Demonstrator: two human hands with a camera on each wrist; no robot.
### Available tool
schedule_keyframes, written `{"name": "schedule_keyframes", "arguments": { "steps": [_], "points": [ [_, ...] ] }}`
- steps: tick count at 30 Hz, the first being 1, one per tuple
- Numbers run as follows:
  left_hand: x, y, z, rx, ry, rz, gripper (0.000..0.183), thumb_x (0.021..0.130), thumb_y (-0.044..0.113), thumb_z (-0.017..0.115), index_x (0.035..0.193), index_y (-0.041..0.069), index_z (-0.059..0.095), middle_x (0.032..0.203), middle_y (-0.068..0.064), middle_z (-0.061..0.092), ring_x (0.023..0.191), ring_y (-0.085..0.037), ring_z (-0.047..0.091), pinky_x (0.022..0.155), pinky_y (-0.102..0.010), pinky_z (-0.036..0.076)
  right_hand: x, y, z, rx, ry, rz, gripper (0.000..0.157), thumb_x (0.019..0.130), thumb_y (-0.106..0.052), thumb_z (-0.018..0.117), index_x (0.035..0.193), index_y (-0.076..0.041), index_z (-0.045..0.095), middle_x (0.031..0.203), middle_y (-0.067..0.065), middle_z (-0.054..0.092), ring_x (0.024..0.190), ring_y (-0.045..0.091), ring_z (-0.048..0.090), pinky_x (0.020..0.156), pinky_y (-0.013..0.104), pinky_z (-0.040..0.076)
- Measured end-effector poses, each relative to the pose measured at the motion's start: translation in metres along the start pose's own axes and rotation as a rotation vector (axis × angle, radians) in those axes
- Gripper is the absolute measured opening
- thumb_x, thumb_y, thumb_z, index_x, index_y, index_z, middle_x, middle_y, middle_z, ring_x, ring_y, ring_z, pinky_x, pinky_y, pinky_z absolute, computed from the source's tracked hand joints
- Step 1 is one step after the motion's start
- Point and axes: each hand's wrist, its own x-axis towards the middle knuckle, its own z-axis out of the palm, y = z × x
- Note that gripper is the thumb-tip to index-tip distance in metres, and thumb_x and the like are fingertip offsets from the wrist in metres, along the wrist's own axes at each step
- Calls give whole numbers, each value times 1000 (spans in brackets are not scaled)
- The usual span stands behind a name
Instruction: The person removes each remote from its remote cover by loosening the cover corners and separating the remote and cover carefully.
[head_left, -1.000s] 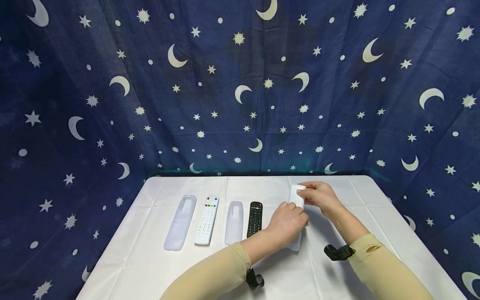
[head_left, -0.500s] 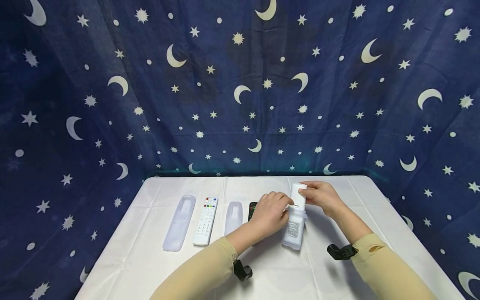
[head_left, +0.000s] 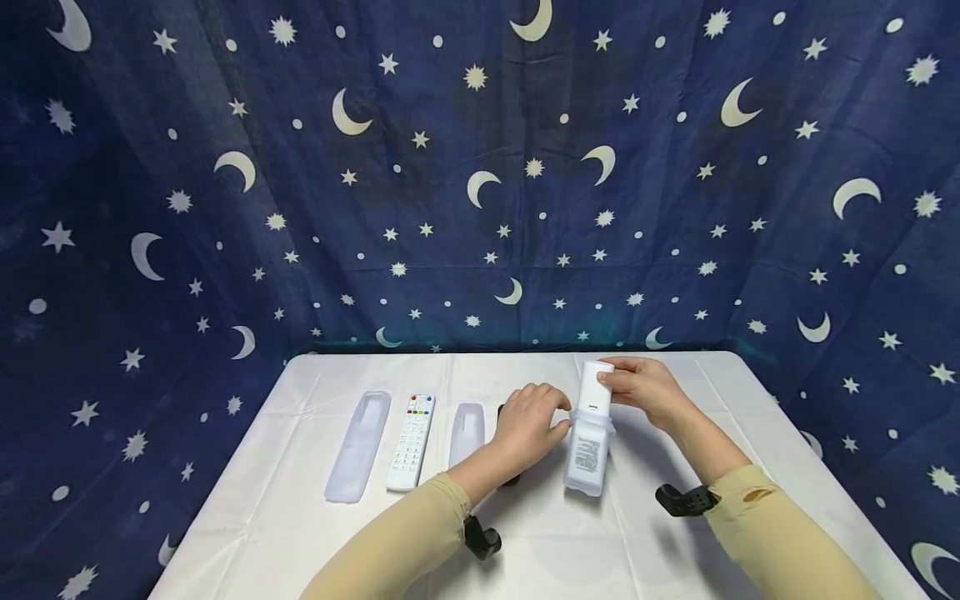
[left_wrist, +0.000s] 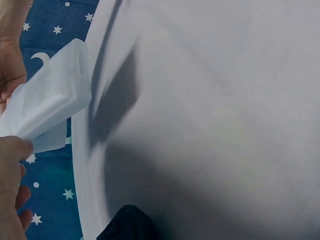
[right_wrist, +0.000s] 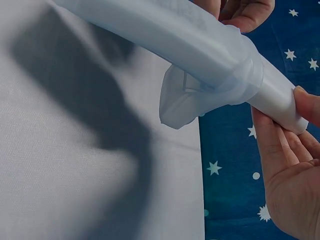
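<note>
A white remote control [head_left: 596, 387], its back facing up, sticks out of the far end of a translucent silicone cover [head_left: 587, 458]. Printed text shows through the cover. My right hand [head_left: 648, 392] pinches the bare far end of the remote, thumb on top and fingers beneath in the right wrist view. Just left of the cover's bunched rim is my left hand [head_left: 528, 421], its fingers loosely bent and the fingertips right at the cover's edge. In the right wrist view a loose flap [right_wrist: 177, 97] of the cover hangs below the remote.
To the left lie a large translucent cover [head_left: 358, 446], a white remote with coloured buttons [head_left: 411, 442] and a smaller cover [head_left: 468, 433]. A black remote [head_left: 512, 481] is mostly hidden under my left hand. A starry curtain [head_left: 480, 208] hangs behind the white table [head_left: 285, 517].
My left hand has let go of the cover and moved left, over the black remote. The cover and its printed back now show. My right hand keeps its hold on the remote's far end.
</note>
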Motion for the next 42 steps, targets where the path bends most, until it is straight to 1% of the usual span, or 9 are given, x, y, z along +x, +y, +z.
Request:
{"name": "schedule_keyframes", "arguments": {
  "steps": [10, 14, 18, 22, 26, 30, 35, 38, 42],
  "points": [
    [-2, 4, 6, -53, 65, -25, 10, 96, 28, 72, 104, 23, 68, 100, 13, 67, 87, -5, 56, 74, -21, 45, -2, 0, 0, 51, -12, 7, 56, 101, -10, 64, 144, 18, 42, 109, 6, 69, 91, 10, 69, 83, 28, 59],
    [-1, 5, 7, -74, 59, -67, 6, 95, 26, 71, 99, 23, 68, 96, 14, 66, 83, -5, 54, 72, -22, 45, -3, 2, 2, 72, -28, -6, 56, 101, -12, 65, 145, 16, 42, 112, 4, 68, 94, 10, 68, 84, 28, 58],
    [0, 4, 7, -105, 35, -104, 5, 91, 25, 71, 95, 23, 68, 93, 14, 65, 81, -5, 53, 71, -23, 45, -2, 6, 5, 101, -64, -10, 57, 102, -12, 62, 149, 12, 40, 122, 7, 64, 99, 10, 66, 86, 28, 57],
    [0, 3, 7, -139, 4, -113, 5, 91, 23, 70, 94, 21, 68, 93, 10, 67, 78, -5, 51, 70, -22, 45, -2, 9, 5, 114, -103, 11, 60, 103, -9, 60, 155, 6, 35, 135, 15, 56, 104, 11, 65, 89, 30, 56],
    [-1, 4, 8, -165, -3, -109, 5, 92, 20, 70, 96, 20, 67, 95, 7, 68, 79, -4, 53, 69, -21, 46, -2, 11, 4, 117, -125, 18, 64, 102, -6, 60, 158, 0, 31, 140, 19, 51, 106, 12, 64, 92, 32, 56],
    [-2, 5, 10, -194, 23, -126, 6, 92, 18, 71, 97, 19, 67, 94, 9, 67, 81, -4, 57, 69, -18, 47, -1, 13, 3, 141, -120, 5, 65, 102, -6, 60, 158, 1, 29, 130, 12, 58, 103, 11, 66, 90, 31, 57],
    [0, 5, 9, -238, 52, -163, 9, 91, 14, 71, 98, 18, 69, 92, 10, 66, 78, -4, 57, 66, -17, 45, 2, 17, 6, 218, -82, -14, 60, 102, -4, 61, 150, 14, 31, 109, 0, 68, 94, 10, 67, 83, 27, 58],
    [1, 4, 8, -227, 40, -135, 9, 90, 14, 71, 97, 19, 70, 92, 11, 65, 76, -2, 54, 66, -16, 44, 3, 17, 7, 218, -58, -27, 58, 101, -4, 62, 147, 17, 33, 106, -3, 70, 93, 9, 68, 82, 26, 58],
    [1, 3, 7, -184, 16, -32, 9, 90, 14, 72, 97, 18, 71, 90, 9, 65, 76, -3, 53, 67, -16, 44, 3, 14, 7, 165, -23, -35, 58, 101, -6, 63, 147, 16, 36, 108, -3, 69, 94, 8, 67, 81, 26, 57]
  ]
}}
